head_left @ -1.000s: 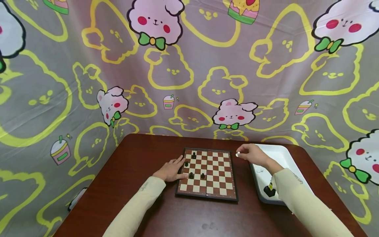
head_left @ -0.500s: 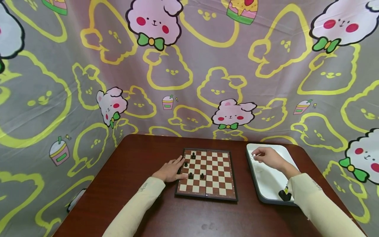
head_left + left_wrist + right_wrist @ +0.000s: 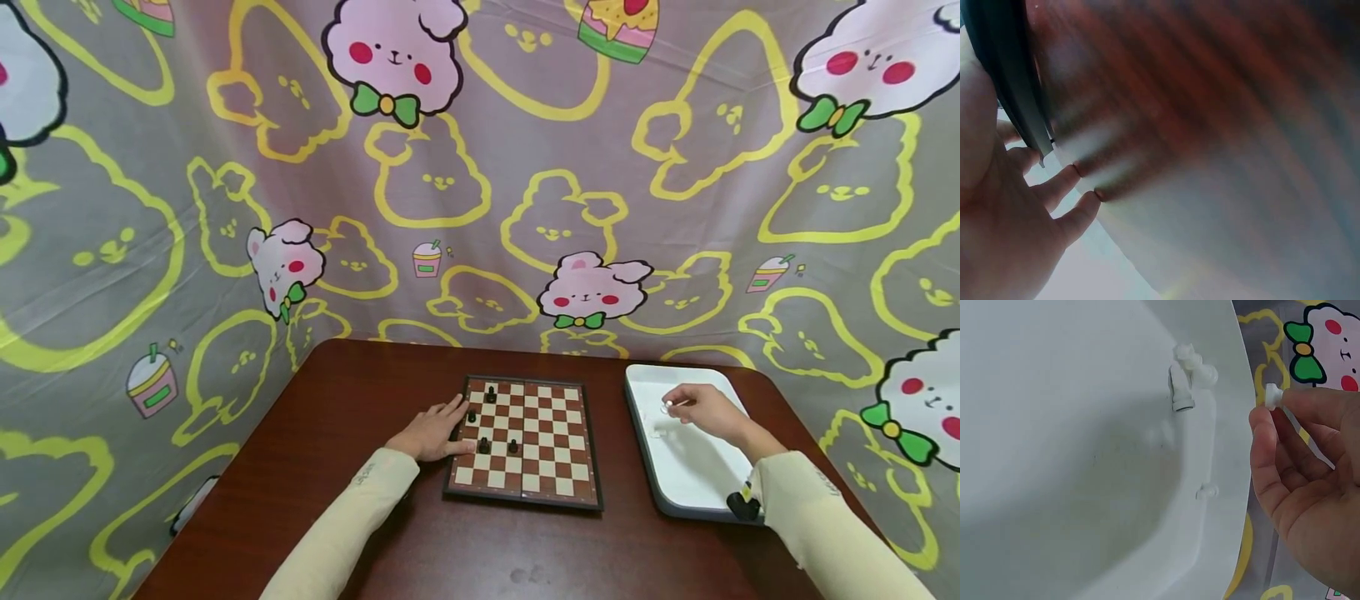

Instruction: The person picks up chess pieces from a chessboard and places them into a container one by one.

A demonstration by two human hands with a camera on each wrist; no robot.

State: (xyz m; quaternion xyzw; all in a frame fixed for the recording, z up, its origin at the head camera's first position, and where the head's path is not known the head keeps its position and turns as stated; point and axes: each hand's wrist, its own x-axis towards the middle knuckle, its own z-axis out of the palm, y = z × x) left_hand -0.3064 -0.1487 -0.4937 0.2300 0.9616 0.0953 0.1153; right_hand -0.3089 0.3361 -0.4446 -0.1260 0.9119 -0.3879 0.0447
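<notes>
Chessboard is lying on the table, black pieces standing on its nine o'clock half. The left hand is resting straight-fingered on that edge. Toward three o'clock, the right hand is pinching a white piece above the tray, where other white pieces are lying.

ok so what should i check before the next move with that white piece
1. Grip: ok, the right hand pinches the white piece.
2. Steadying: ok, the left hand rests against the left edge of the chessboard.
3. Black pieces upright: ok, four visible, all on the board's left half.
4. Left thumb clear of the nearest black piece: cannot tell, they look very close.
5. Loose white pieces upright: not ok, the longest lies on its side.
6. Bare space in the tray: ok, plenty shows.
</notes>
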